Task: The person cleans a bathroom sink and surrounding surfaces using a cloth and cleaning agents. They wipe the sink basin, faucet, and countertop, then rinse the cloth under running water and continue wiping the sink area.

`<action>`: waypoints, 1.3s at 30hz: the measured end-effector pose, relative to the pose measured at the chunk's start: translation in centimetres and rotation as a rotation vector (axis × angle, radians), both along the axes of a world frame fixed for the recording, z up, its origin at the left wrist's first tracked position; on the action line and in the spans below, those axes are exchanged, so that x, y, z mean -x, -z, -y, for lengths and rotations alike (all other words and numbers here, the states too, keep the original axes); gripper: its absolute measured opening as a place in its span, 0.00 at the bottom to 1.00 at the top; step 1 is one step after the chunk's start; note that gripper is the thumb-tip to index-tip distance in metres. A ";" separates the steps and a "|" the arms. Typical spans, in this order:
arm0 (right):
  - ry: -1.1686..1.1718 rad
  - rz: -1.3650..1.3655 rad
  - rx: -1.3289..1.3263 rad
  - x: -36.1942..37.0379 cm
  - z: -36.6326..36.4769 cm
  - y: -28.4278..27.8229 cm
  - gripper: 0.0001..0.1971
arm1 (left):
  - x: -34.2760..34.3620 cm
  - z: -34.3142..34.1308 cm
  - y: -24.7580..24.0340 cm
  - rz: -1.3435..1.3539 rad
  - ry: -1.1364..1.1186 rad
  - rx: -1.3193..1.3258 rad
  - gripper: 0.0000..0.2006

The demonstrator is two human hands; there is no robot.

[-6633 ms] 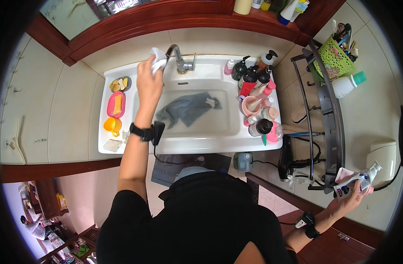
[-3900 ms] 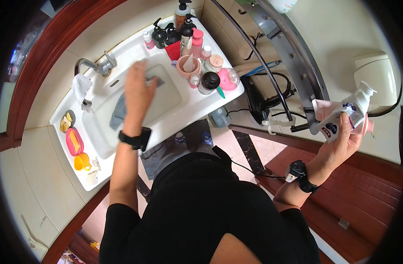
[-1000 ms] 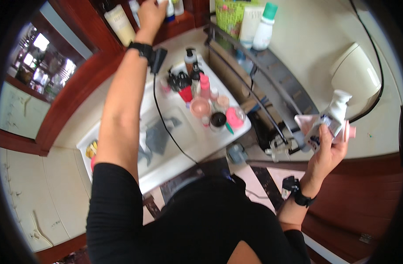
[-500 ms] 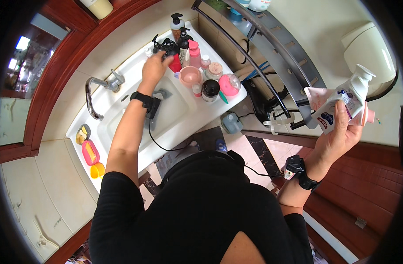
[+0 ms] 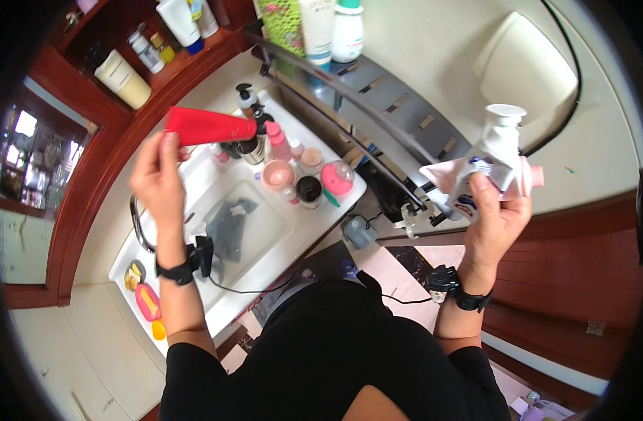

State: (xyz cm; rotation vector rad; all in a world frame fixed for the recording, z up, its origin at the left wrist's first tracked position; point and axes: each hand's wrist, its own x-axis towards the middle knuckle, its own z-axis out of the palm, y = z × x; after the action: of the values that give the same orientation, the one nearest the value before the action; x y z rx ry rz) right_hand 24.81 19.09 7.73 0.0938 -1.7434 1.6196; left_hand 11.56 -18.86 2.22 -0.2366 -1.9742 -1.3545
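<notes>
My left hand grips a red squeeze tube by its flat end, raised over the sink. The tube's dark cap end points right, above the pump bottles. In my right hand is a bundle of tubes, held up beside the wall rack. One is a white tube with a wide white cap; behind it shows a pink tube. Part of the bundle is hidden by my fingers. Closest to the red tube on the sink's rim are a pink pump bottle and a dark pump bottle.
A pink bowl, a black-lidded jar and a pink round container crowd the sink's right corner. Dark cloth lies in the basin. The grey rack carries upright tubes and bottles. A soap dish sits at left.
My left hand has lifted the red tube from among the sink bottles and brought it up and left. My right hand, still holding its bundle, has shifted left. The view has tilted upward.
</notes>
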 end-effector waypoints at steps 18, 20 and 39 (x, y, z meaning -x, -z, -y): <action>-0.143 0.037 -0.018 0.7 0.0 -0.3 0.12 | 9.7 -16.1 -11.7 -0.336 0.083 0.628 0.13; -0.129 0.039 -0.040 0.7 -0.1 -0.1 0.12 | 9.0 -15.9 -11.9 -0.240 0.108 0.597 0.15; -0.283 0.131 0.098 1.2 1.0 -2.9 0.23 | -5.9 -19.3 -7.0 0.310 0.968 -0.034 0.15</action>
State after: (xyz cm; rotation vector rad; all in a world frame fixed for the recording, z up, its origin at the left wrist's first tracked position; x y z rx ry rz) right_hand 23.64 18.13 10.65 0.1992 -1.8093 1.9509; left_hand 17.44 0.41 9.26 -1.1339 -2.1660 -2.1026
